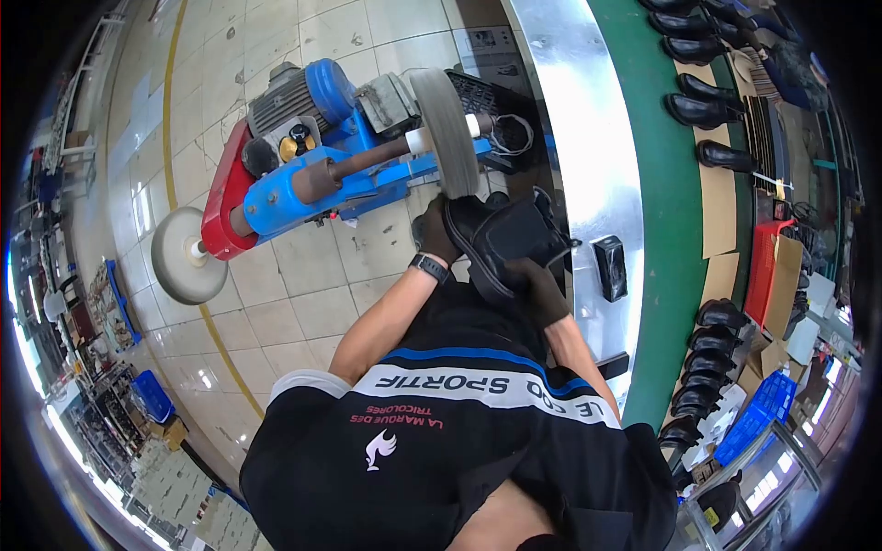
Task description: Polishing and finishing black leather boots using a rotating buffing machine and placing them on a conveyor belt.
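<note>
A black boot (524, 236) is held between my two gloved hands, just below the grey buffing wheel (448, 138). Its toe end lies by the wheel's lower rim; I cannot tell whether they touch. My left hand (440, 235), in a dark glove with a watch at the wrist, closes on the boot's left side. Wrapped on the lower right part of the boot is my right hand (540, 292), also gloved. The wheel sits on the shaft of a blue polishing machine (276, 200) with a motor (299, 96).
A second, pale wheel (188, 255) is at the machine's left end. To my right runs a shiny metal bench top (588, 119) bearing a black block (610, 268). Beyond it, several black shoes (703, 99) line a green surface (657, 230). A red crate (764, 280) stands farther right.
</note>
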Available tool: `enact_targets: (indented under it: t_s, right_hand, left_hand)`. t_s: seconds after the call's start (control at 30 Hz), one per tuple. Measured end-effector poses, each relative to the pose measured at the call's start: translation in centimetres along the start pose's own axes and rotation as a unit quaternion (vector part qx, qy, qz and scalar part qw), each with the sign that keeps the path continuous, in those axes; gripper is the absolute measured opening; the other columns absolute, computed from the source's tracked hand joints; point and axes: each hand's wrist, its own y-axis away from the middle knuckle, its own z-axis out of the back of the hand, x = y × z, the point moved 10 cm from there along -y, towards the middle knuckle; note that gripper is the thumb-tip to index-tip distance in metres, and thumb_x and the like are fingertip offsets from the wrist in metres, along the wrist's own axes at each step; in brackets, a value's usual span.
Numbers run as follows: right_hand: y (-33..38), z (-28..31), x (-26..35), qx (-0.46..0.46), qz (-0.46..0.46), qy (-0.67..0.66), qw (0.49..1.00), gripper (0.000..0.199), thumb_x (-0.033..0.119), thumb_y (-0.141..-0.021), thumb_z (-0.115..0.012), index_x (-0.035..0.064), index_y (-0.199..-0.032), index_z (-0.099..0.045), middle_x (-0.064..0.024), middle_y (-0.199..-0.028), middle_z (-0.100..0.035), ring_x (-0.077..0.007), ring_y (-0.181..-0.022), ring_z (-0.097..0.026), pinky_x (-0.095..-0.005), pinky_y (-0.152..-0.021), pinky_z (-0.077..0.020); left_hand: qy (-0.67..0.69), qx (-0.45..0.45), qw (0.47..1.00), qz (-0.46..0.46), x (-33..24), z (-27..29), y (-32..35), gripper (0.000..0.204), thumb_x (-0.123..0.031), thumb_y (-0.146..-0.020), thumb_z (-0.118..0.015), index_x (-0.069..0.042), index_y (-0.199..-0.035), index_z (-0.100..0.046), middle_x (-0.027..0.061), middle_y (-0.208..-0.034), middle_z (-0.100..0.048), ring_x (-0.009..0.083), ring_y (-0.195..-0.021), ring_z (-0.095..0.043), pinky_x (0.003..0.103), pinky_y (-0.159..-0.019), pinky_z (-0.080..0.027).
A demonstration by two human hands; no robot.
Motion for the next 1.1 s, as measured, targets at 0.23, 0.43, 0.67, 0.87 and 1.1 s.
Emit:
enact_targets:
  t_s: [0.23, 0.43, 0.67, 0.87, 1.1]
  right_hand:
    - [-7.9, -3.2, -0.7, 0.047, -0.023, -0.116, 0.992, 0.013, 0.015, -0.076, -0.054, 0.0061, -0.086, -0.057, -0.0027, -0.080, -0.058, -0.0131, -0.077, -0.056, -0.0268, -0.072, -0.0453]
    - [-11.0, 0.5, -2.1, 0.065, 0.190, 0.085, 0.976, 0.021, 0.012, -0.073, -0.059, 0.0047, -0.092, -0.054, -0.0038, -0.086, -0.057, -0.0131, -0.079, -0.055, -0.0273, -0.073, -0.0460]
    - [1.1, -1.9, 2.6, 0.012, 0.221, 0.377, 0.899, 0.069, 0.017, -0.064, -0.070, 0.0071, -0.125, -0.039, -0.0151, -0.108, -0.051, -0.0228, -0.096, -0.052, -0.0339, -0.083, -0.0417]
    - [6.2, -11.8, 7.4, -0.001, 0.289, 0.707, 0.645, 0.078, 0.029, -0.057, -0.070, 0.0098, -0.126, -0.039, -0.0270, -0.099, -0.050, -0.0407, -0.092, -0.050, -0.0408, -0.081, -0.0414]
    - [-4.2, -12.9, 6.2, 0.015, 0.196, 0.857, 0.476, 0.067, 0.028, -0.055, -0.065, 0.0140, -0.118, -0.048, -0.0248, -0.088, -0.053, -0.0396, -0.078, -0.053, -0.0427, -0.069, -0.0442]
  left_hand:
    - [0.075, -0.036, 0.994, 0.076, -0.3, 3.3, -6.4, 0.073, -0.064, -0.082, -0.022, -0.007, -0.125, -0.038, 0.0160, -0.118, -0.049, 0.0322, -0.107, -0.047, 0.046, -0.093, -0.036]
    - [-0.031, 0.005, 0.998, 0.056, -1.5, 2.5, -7.8, 0.072, -0.064, -0.082, -0.022, -0.008, -0.124, -0.039, 0.0129, -0.118, -0.050, 0.0281, -0.108, -0.047, 0.043, -0.095, -0.034]
    - [0.141, 0.094, 0.970, 0.174, 1.1, -1.4, 0.0, 0.061, -0.052, -0.088, -0.029, -0.001, -0.119, -0.042, 0.0156, -0.115, -0.051, 0.0241, -0.105, -0.050, 0.037, -0.092, -0.039]
    - [-0.233, -0.044, 0.970, 0.058, 0.3, 6.5, -3.2, 0.062, -0.053, -0.087, -0.029, -0.001, -0.121, -0.040, 0.0159, -0.117, -0.048, 0.0221, -0.105, -0.050, 0.034, -0.092, -0.039]
    - [0.242, 0.274, 0.921, 0.135, 1.5, -3.9, -0.6, 0.045, -0.039, -0.089, -0.038, -0.006, -0.118, -0.043, 0.0160, -0.115, -0.049, 0.0239, -0.107, -0.049, 0.038, -0.093, -0.040]
